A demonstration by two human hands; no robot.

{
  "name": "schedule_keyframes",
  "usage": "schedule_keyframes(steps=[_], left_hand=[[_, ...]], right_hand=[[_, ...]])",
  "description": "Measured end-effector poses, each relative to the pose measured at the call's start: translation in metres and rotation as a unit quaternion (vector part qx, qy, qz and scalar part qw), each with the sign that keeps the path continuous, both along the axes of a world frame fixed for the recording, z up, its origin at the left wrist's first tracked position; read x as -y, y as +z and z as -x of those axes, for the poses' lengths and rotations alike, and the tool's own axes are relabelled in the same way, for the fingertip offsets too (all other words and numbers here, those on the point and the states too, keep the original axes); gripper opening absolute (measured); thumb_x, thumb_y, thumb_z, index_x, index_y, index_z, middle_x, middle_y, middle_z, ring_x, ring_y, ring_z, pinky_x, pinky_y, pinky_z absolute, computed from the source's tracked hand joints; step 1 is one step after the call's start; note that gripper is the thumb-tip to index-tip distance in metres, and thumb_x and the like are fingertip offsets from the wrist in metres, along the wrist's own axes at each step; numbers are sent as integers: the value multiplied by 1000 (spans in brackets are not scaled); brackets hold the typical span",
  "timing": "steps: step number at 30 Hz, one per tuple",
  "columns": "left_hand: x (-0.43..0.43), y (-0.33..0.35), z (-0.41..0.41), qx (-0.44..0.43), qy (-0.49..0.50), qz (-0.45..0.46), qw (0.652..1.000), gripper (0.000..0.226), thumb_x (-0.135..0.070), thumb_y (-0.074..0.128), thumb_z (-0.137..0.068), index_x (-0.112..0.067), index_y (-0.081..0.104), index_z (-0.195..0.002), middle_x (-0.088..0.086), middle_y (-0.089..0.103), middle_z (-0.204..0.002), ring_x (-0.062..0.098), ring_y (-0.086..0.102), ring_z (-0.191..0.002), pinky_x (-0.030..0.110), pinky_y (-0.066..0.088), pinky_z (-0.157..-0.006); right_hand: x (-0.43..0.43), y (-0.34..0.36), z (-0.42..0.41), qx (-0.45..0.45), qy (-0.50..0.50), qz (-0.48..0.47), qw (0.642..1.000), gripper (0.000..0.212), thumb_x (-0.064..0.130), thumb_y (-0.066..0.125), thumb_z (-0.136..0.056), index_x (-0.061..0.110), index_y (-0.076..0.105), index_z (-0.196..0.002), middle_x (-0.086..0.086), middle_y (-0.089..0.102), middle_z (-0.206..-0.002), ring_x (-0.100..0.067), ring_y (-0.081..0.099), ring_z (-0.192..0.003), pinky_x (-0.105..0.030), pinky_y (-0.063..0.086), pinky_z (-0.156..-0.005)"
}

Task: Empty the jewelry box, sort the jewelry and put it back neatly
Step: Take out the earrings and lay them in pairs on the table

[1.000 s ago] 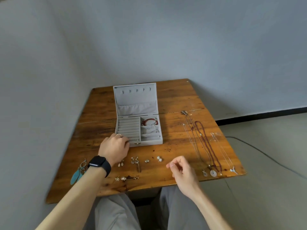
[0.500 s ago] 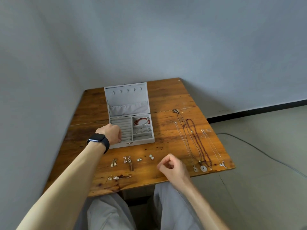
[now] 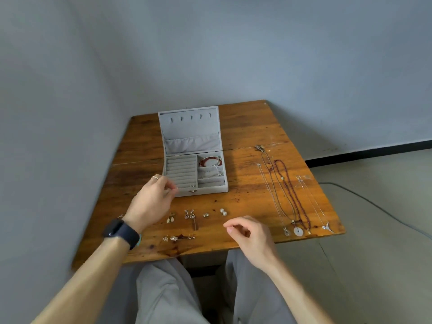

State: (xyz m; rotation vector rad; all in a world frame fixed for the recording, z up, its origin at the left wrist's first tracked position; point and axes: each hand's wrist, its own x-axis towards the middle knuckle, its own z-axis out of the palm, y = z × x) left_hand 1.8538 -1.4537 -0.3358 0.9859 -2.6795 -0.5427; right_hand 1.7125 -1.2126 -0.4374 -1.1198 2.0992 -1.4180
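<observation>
One grey jewelry box (image 3: 192,134) stood open on the tabletop (image 3: 245,127), at 12 o'clock from the person, its lid upright with five small hooks. In its right compartments lay one red bead bracelet (image 3: 210,161) and, just nearer, one silver chain (image 3: 211,174). One tiny piece sat in the ring rolls near the front. Four necklaces (image 3: 292,195) lay stretched side by side at 3 o'clock from the box, pendants toward the near edge. At 6 o'clock from the box, earrings (image 3: 189,213) were set out in two rows: four little groups in the farther row, three in the nearer.

The left hand (image 3: 153,199), with one ring on a finger and one dark watch (image 3: 121,232) on the wrist, hovered at the box's 7 o'clock corner. Its fingers were curled toward the thumb; whether they pinched anything could not be told. The right hand (image 3: 251,232) hung over the near edge at 5 o'clock from the box, fingers loosely curled, grasping nothing.

The tabletop was worn brown wood, standing in the corner of two blue-grey walls (image 3: 257,54). A black skirting (image 3: 374,150) ran along the right wall's foot, and one cable (image 3: 374,206) lay on the pale floor (image 3: 374,265).
</observation>
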Motion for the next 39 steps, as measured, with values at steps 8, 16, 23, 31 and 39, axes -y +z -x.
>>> schedule_keyframes(steps=[8, 16, 23, 31, 39], left_hand=[[-95, -65, -26, -70, -9, 48, 996, 10, -38, 67, -91, -31, 70, -97, -10, 53, -133, 10, 44, -127, 36, 36, -108], [-102, -91, -27, -81, 8, 46, 996, 10, -37, 69, -89, -30, 75, -92, -10, 52, -141, 12, 34, -140, 39, 23, -116], [-98, -89, -27, -78, -20, 46, 996, 5, -35, 70, -88, -33, 74, -91, -9, 53, -140, 14, 36, -138, 40, 27, -114], [-100, -88, -27, -78, 3, 58, 995, 8, -39, 73, -86, -32, 74, -90, -7, 58, -133, 15, 43, -133, 39, 34, -110], [-99, -87, -26, -66, 0, 64, 996, 10, -40, 73, -86, -31, 74, -91, -7, 58, -134, 16, 43, -133, 42, 37, -110]], right_hand=[[12, -1, -25, -131, 19, -19, 991, 20, 30, 67, -90, 39, 56, -104, 25, 62, -89, 4, 55, -91, -5, 43, -73], [24, -1, -28, -200, 32, -45, 978, 17, 26, 72, -87, 34, 63, -99, 26, 62, -88, 10, 51, -86, -8, 37, -67], [26, -2, -26, -200, 38, -51, 978, 15, 29, 71, -86, 35, 64, -98, 25, 63, -89, 7, 53, -83, -11, 40, -66], [21, -11, -22, -197, 9, -44, 979, 17, 34, 75, -82, 33, 67, -96, 23, 55, -94, 5, 52, -90, -5, 38, -70], [27, -14, -27, -220, -8, -29, 975, 10, 30, 76, -83, 29, 75, -92, 16, 60, -93, -7, 51, -87, -13, 36, -75]])
